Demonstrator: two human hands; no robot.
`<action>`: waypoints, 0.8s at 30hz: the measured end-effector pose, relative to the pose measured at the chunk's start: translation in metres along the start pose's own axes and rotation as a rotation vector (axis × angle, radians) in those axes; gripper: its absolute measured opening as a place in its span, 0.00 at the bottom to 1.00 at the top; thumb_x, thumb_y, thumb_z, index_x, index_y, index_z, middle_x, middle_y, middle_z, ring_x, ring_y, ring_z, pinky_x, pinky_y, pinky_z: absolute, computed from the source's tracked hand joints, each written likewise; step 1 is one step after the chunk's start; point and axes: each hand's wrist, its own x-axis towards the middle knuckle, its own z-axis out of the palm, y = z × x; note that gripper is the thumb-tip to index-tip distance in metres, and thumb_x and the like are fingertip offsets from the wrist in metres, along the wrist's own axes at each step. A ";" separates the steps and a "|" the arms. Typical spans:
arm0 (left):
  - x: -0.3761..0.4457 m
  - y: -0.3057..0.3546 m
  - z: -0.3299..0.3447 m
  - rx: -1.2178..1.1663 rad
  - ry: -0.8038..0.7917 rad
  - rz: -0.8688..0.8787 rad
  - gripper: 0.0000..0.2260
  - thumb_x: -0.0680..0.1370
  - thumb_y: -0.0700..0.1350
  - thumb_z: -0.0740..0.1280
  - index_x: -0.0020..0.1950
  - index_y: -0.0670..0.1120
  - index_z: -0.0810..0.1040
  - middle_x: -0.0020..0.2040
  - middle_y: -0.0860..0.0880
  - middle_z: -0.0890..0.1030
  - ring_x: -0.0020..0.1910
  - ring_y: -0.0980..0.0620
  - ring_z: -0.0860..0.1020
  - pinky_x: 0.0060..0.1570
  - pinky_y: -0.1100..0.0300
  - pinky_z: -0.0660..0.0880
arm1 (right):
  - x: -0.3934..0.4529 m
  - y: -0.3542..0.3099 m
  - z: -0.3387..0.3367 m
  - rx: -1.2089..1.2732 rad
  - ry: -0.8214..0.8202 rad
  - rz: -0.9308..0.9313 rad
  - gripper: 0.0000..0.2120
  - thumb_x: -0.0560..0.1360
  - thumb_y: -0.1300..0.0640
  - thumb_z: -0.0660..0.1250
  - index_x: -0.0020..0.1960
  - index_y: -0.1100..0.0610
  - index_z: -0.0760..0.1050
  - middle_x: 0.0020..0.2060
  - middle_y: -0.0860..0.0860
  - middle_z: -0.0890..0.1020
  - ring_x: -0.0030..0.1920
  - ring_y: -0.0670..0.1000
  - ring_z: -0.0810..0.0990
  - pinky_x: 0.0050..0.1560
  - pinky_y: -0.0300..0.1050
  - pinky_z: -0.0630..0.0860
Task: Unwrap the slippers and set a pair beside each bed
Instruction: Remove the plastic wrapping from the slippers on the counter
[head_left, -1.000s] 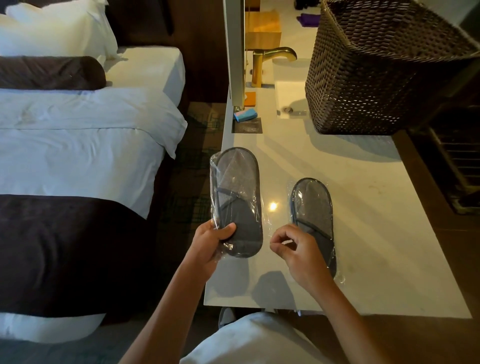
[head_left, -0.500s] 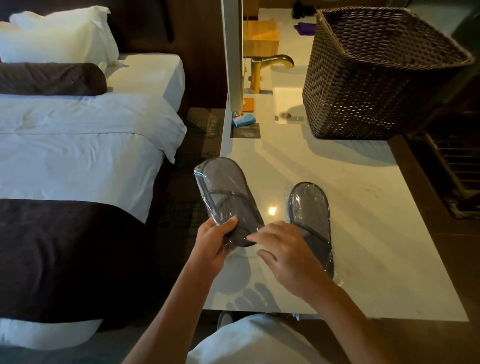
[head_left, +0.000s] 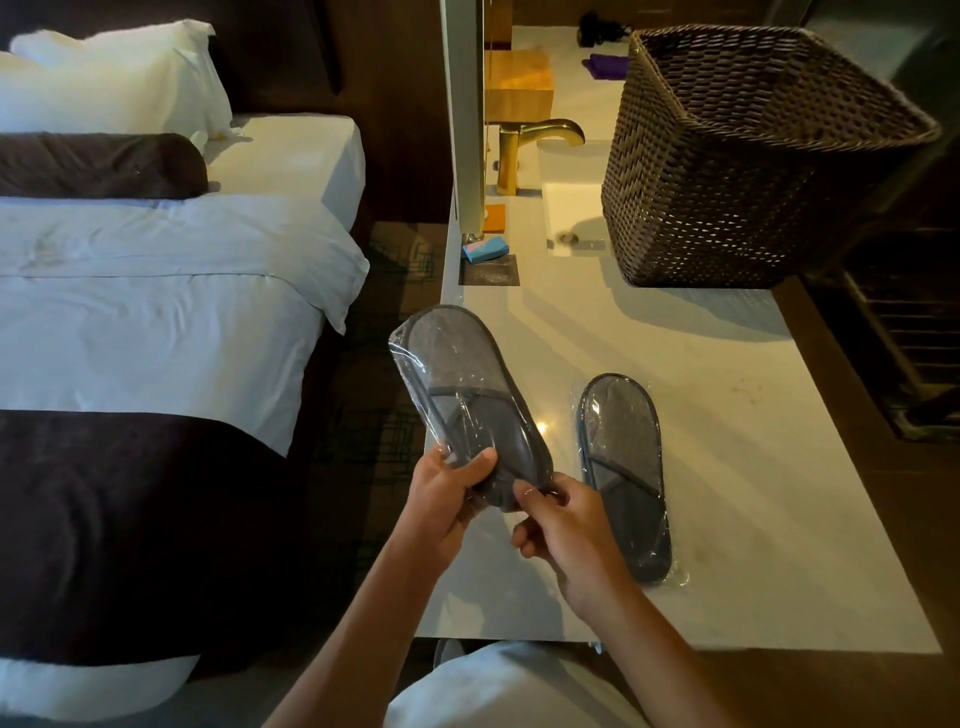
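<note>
two wrapped slipper packs (head_left: 470, 410) (head_left: 623, 473), one wicker basket (head_left: 748, 156), one faucet (head_left: 524, 150), one bed (head_left: 156, 332), two hands (head_left: 447, 499) (head_left: 566, 530)

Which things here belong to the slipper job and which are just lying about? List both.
For the job:
- held slippers, in plastic, gripped by the left hand and right hand
- wrapped slippers on the counter
- bed

Lying about:
- basket
- tap
- blue box
- wooden box
</note>
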 end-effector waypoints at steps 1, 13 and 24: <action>0.002 -0.001 0.002 -0.001 0.001 -0.005 0.14 0.77 0.36 0.67 0.63 0.41 0.74 0.53 0.38 0.84 0.52 0.39 0.84 0.54 0.43 0.80 | 0.001 0.000 0.000 0.030 0.014 0.009 0.06 0.77 0.57 0.68 0.52 0.58 0.78 0.39 0.57 0.85 0.29 0.49 0.80 0.32 0.42 0.78; 0.053 0.022 0.015 -0.116 0.121 -0.042 0.18 0.72 0.39 0.73 0.61 0.43 0.74 0.55 0.39 0.83 0.51 0.41 0.84 0.53 0.44 0.81 | -0.012 0.027 -0.032 0.092 0.062 0.108 0.05 0.75 0.62 0.70 0.51 0.60 0.78 0.36 0.62 0.84 0.32 0.55 0.83 0.39 0.50 0.83; 0.101 0.035 0.045 0.057 0.028 -0.068 0.17 0.72 0.42 0.75 0.57 0.43 0.75 0.54 0.40 0.82 0.51 0.42 0.83 0.50 0.46 0.82 | 0.012 0.027 -0.046 0.083 0.069 0.157 0.09 0.73 0.56 0.72 0.53 0.54 0.79 0.48 0.55 0.85 0.50 0.57 0.84 0.55 0.59 0.81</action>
